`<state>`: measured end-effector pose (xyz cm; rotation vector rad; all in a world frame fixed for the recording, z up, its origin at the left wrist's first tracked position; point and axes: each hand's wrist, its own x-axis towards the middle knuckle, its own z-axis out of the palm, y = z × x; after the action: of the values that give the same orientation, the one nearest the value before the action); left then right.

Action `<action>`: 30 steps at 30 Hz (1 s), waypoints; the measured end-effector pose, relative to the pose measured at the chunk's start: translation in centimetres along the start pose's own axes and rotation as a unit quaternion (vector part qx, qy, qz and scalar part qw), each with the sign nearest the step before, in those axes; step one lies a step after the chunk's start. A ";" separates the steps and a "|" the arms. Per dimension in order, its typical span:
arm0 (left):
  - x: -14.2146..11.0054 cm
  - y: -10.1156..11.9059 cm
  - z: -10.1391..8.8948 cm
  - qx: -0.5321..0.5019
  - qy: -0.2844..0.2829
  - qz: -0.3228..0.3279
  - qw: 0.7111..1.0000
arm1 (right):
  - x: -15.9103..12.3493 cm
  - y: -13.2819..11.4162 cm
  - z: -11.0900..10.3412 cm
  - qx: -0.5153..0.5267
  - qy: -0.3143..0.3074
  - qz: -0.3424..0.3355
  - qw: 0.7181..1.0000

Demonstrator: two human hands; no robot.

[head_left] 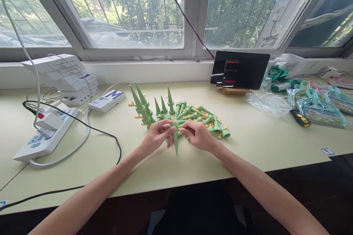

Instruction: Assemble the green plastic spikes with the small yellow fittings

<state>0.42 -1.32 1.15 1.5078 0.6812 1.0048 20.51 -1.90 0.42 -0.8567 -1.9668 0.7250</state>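
Note:
My left hand (157, 134) and my right hand (197, 134) meet over the pale table (248, 143), both closed on one green cone-shaped spike (175, 140) that points down toward me. Right behind my hands lies a pile of green spikes (204, 117) with small yellow parts among them. To the left of the pile, several stacked green spikes (142, 104) stand upright or lean.
A white power strip (45, 134) with plugs and black and white cables lies at the left. White boxes (63, 77) are stacked behind it. A tablet (239, 69) leans at the windowsill. Plastic bags with teal items (317, 102) and a yellow-black tool (300, 118) are at the right.

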 end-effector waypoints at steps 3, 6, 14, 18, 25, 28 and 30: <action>0.0 0.0 0.0 0.000 0.000 0.002 1.000 | 0.0 0.1 0.0 -0.005 -0.005 0.002 1.000; 0.0 0.0 0.0 -0.001 -0.002 0.004 1.000 | -0.1 0.3 0.1 -0.011 -0.010 0.004 1.000; 0.0 -0.1 0.0 -0.008 -0.001 0.001 1.000 | 0.0 0.3 0.1 -0.010 -0.003 0.009 1.000; -0.1 0.0 0.1 -0.007 -0.016 -0.004 1.000 | 0.0 -0.1 -0.1 0.012 0.002 0.010 1.000; -0.1 0.2 0.1 -0.007 -0.019 -0.013 1.000 | 0.0 -0.3 0.0 0.014 0.008 0.005 1.000; -0.1 0.1 0.1 -0.010 -0.019 -0.012 1.000 | 0.0 -0.2 0.0 0.008 0.007 0.009 1.000; -0.1 0.0 0.1 -0.014 -0.020 -0.008 1.000 | 0.0 -0.2 0.0 0.007 0.003 0.013 1.000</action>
<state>0.43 -1.42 1.12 1.4923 0.6476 0.9647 20.42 -1.99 0.54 -0.8773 -1.9455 0.7493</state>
